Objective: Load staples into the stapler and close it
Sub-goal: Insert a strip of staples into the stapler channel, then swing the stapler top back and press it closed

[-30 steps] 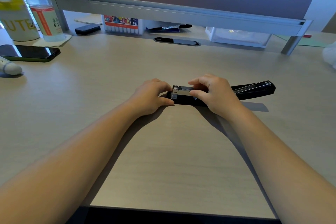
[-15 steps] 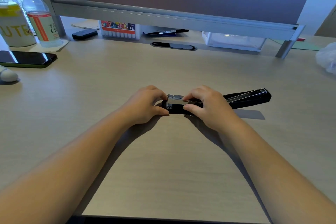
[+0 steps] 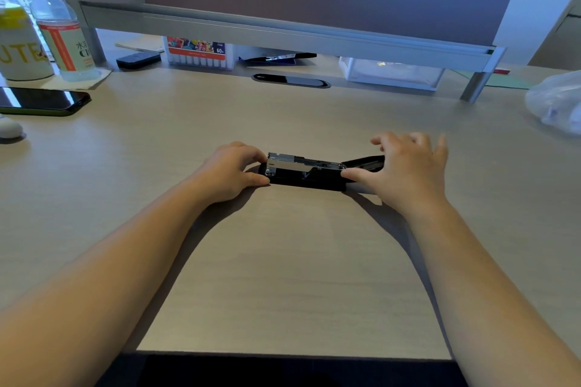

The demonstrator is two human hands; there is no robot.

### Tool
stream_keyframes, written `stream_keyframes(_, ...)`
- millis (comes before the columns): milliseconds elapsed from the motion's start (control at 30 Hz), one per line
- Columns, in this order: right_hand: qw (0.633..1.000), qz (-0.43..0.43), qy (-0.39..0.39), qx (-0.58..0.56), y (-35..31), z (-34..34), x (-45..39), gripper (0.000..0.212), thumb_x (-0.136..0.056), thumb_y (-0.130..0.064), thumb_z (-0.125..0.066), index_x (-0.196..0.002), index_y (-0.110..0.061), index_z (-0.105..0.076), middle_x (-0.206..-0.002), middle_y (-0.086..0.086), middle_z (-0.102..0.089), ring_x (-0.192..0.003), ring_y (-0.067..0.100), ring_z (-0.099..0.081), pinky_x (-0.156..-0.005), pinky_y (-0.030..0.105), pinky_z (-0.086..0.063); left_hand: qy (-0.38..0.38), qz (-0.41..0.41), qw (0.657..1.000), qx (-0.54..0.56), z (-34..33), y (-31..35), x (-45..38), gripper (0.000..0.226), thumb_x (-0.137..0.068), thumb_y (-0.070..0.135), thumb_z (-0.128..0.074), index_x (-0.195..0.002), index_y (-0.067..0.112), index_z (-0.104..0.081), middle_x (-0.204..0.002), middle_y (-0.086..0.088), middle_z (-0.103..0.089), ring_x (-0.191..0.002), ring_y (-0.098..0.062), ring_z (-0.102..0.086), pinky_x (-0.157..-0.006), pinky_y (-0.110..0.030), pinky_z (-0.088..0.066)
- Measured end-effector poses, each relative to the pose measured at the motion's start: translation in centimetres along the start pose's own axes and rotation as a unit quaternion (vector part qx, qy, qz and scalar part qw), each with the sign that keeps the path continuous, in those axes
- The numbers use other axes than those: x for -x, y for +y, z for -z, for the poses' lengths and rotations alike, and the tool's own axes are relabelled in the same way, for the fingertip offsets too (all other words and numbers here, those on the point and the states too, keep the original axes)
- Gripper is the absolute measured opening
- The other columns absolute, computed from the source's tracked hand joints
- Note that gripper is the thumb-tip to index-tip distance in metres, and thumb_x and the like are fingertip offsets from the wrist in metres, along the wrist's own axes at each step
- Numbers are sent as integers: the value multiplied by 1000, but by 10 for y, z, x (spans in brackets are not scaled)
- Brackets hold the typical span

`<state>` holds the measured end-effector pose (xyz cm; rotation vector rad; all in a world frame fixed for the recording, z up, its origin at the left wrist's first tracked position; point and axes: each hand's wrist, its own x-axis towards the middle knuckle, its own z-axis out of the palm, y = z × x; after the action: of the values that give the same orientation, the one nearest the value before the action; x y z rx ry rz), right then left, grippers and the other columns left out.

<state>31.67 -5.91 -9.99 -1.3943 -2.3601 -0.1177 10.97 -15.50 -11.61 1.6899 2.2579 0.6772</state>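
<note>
A black stapler [image 3: 306,174] lies sideways on the light wooden desk [image 3: 283,276], its lid folded back to the right and its silver metal magazine [image 3: 295,162] exposed on top. My left hand [image 3: 231,171] pinches the stapler's left end between thumb and fingers. My right hand [image 3: 405,166] hovers over the folded-back lid [image 3: 364,163] with fingers spread, thumb tip at the hinge end of the magazine; most of the lid is hidden under it. No loose strip of staples shows.
A dark phone [image 3: 44,100], a bottle [image 3: 59,34] and a cup [image 3: 19,47] stand at the far left. A monitor shelf [image 3: 283,34] spans the back over a marker box [image 3: 198,52] and a clear tray [image 3: 390,72]. A plastic bag [image 3: 556,100] lies at right.
My right hand has lifted off the magazine and slid right over the open lid, its fingers now spread. My left hand stays on the stapler's left end.
</note>
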Motion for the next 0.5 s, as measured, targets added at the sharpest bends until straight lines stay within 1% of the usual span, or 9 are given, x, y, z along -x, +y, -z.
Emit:
stream_keyframes(33,1000,-23,-3,-7,3,0,0,68,-65,-64,-57,-115,-18,-49,-123,8,-57,-124,30,-35,-112,54,-9,3,1,1000,7,0,0,1,38,-79,22,-60,-115,13,-54,-125,-13,-52,-117,-27,-43,-99,-36,-34)
stream_keyframes(67,999,-41,-7,-27,6,1,0,69,-65,-63,-59,-116,-18,-49,-125,9,-54,-125,31,-34,-112,54,-13,5,1,1000,11,0,1,2,38,-79,21,-60,-115,12,-54,-124,-13,-53,-117,-26,-44,-99,-36,-33)
stream_keyframes(133,991,-68,-10,-118,8,3,0,68,-66,-53,-66,-118,-15,-46,-129,12,-46,-123,30,-34,-106,46,-28,9,1,1000,11,0,1,3,37,-79,21,-59,-115,12,-54,-124,-13,-53,-116,-26,-44,-97,-34,-33)
stream_keyframes(167,982,-77,-9,-173,9,4,1,67,-66,-45,-70,-119,-13,-45,-130,12,-42,-123,29,-33,-103,41,-32,10,1,1000,11,0,1,3,37,-80,21,-59,-115,12,-54,-123,-13,-54,-116,-26,-44,-96,-33,-33)
stream_keyframes(233,965,-87,1,-246,10,5,0,67,-65,-31,-76,-120,-11,-43,-132,13,-36,-124,27,-33,-102,35,-32,11,3,1000,13,0,1,3,37,-80,21,-59,-115,12,-54,-123,-13,-54,-115,-25,-44,-96,-33,-33)
stream_keyframes(300,955,-95,9,-282,13,7,-2,68,-63,-24,-78,-120,-12,-43,-135,12,-32,-125,27,-34,-103,33,-30,11,5,1000,15,0,1,2,37,-79,21,-60,-115,12,-55,-123,-12,-54,-115,-25,-44,-95,-34,-34)
stream_keyframes(367,947,-96,18,-306,16,12,-3,66,-64,-18,-77,-120,-13,-43,-135,11,-32,-121,24,-37,-101,28,-30,12,8,1000,17,-1,1,1,37,-79,21,-60,-114,12,-55,-122,-12,-54,-113,-25,-44,-94,-33,-34)
stream_keyframes(433,934,-92,43,-343,19,16,-3,61,-67,-13,-75,-119,-14,-44,-133,10,-37,-110,15,-38,-93,23,-29,12,10,1000,19,-1,1,1,37,-79,21,-60,-114,13,-55,-122,-11,-54,-113,-25,-45,-94,-33,-34)
stream_keyframes(500,892,-90,70,-438,18,16,-5,54,-67,-6,-73,-114,-16,-47,-120,8,-48,-105,14,-41,-94,27,-35,14,11,1000,19,-2,2,0,37,-78,22,-61,-113,14,-55,-122,-10,-54,-113,-25,-45,-95,-35,-35)
